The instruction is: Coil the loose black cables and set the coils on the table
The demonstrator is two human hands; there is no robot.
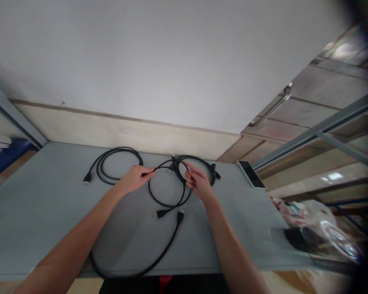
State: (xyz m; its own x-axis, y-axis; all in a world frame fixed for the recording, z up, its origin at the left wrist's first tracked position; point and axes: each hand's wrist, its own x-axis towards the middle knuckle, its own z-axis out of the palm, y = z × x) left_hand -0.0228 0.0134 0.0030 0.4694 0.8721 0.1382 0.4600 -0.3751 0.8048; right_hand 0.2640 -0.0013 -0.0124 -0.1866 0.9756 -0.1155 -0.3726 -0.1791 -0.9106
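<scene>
Between my two hands a black HDMI cable (163,203) forms a loose loop low over the grey table. My left hand (138,178) pinches one side of this loop between thumb and fingers. On the opposite side my right hand (198,182) has its fingers closed around the cable. One plug of it (161,213) points left, in front of the loop. Behind my left hand lies a coiled black cable (122,148), its plug (87,178) out to the left. Another coiled black cable (207,162) lies behind my right hand, partly hidden by it.
Nearest me, another black cable (168,246) curves along the front edge of the table (64,196), its plug end up. A phone (251,174) lies at the right edge. A wall (141,73) rises behind, with metal posts at both sides. Bags (306,212) sit beyond the right edge.
</scene>
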